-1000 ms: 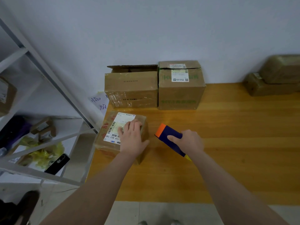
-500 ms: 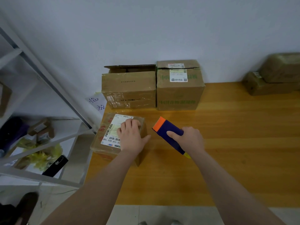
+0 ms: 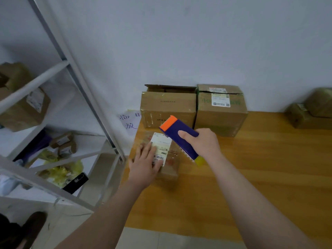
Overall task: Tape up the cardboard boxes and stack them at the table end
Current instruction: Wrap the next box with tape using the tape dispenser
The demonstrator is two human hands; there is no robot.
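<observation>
Left hand (image 3: 145, 163) lies flat on the small box (image 3: 161, 155), likely light and slidey, while the right hand (image 3: 203, 143) grips the tape dispenser (image 3: 177, 134).

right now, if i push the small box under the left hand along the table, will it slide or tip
Likely slides rather than tips: the small box sits low and flat on the smooth wooden table. Its glossy tape wrap may make it slippery to grip. It seems stiff, showing no sag under the left hand resting on it.
</observation>
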